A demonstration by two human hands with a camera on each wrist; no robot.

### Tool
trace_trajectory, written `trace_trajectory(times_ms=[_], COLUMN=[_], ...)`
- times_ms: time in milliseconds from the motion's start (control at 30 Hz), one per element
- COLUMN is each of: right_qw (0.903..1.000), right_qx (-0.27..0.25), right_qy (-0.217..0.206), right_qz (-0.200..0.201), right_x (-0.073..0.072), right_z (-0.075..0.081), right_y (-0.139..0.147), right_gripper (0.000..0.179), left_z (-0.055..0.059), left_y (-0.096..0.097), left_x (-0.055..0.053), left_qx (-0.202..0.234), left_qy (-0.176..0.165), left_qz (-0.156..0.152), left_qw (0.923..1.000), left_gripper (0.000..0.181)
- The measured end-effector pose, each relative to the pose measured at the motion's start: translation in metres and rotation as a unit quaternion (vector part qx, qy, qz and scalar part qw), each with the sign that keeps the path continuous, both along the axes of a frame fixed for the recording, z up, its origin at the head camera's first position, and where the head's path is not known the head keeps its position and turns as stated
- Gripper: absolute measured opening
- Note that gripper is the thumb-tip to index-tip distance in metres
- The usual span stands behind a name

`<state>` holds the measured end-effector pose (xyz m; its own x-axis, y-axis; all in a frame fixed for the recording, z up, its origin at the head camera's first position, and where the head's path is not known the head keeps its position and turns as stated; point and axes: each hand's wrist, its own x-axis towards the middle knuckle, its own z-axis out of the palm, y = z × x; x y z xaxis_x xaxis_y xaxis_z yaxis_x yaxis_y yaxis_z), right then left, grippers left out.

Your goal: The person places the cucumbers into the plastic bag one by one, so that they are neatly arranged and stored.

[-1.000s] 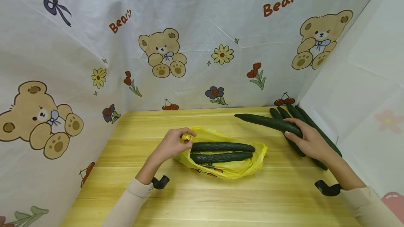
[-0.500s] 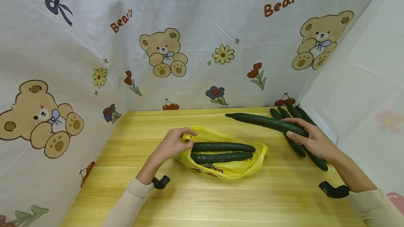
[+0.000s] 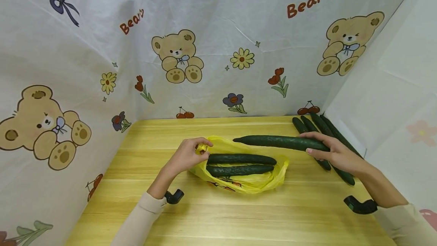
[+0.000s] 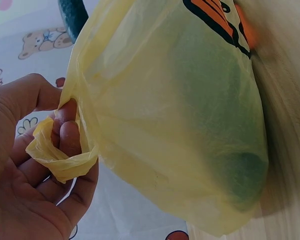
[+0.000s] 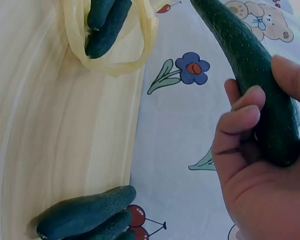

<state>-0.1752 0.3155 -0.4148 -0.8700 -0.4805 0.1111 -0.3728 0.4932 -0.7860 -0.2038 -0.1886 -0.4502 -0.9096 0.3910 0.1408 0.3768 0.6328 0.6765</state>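
Observation:
My left hand (image 3: 187, 155) pinches the rim of a yellow plastic bag (image 3: 281, 174) at its left end; in the left wrist view a twist of the bag (image 4: 65, 167) loops round the fingers. Two dark green cucumbers (image 3: 240, 159) lie side by side in the bag, whose mouth gapes toward me. My right hand (image 3: 336, 155) grips another cucumber (image 3: 273, 141) near its right end. That cucumber is held nearly level, its pointed tip over the bag's back edge. In the right wrist view the fingers and thumb curl round this cucumber (image 5: 257, 65).
Several more cucumbers (image 3: 341, 136) lie together at the table's back right corner, partly behind my right hand. Bear-printed white sheeting (image 3: 211, 18) walls in the wooden table (image 3: 239, 215) at the back and sides. A black camera mount (image 3: 360, 205) sits at each wrist.
The right hand has carried its cucumber left, away from the pile; the tip has swung lower and closer to the bag. The left hand and the bag have stayed nearly still.

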Motion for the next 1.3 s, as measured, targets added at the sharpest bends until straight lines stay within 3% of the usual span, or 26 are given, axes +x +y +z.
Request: trace_trajectory(times_ms=[433,900,1300], right_qw=[0.9974,0.9964,0.9925], right_qx=[-0.029,0.026,0.044], right_qy=[-0.007,-0.012,0.027], right_qz=[0.066,0.080,0.111], right_x=[-0.009,-0.019,-0.026], right_z=[-0.007,0.000,0.006], right_y=[-0.027,-0.068,-0.096], right_gripper=[0.044,0.041,0.038], left_z=[0.000,0.000,-0.001], left_y=[0.000,-0.002,-0.004], left_x=[0.002,0.001,0.000], left_qx=[0.010,0.007,0.010], left_qy=[-0.004,0.002,0.004], left_qz=[0.004,0.001,0.003], left_qw=[0.9999,1.0000,0.9999], left_gripper=[0.025,0.027,0.026])
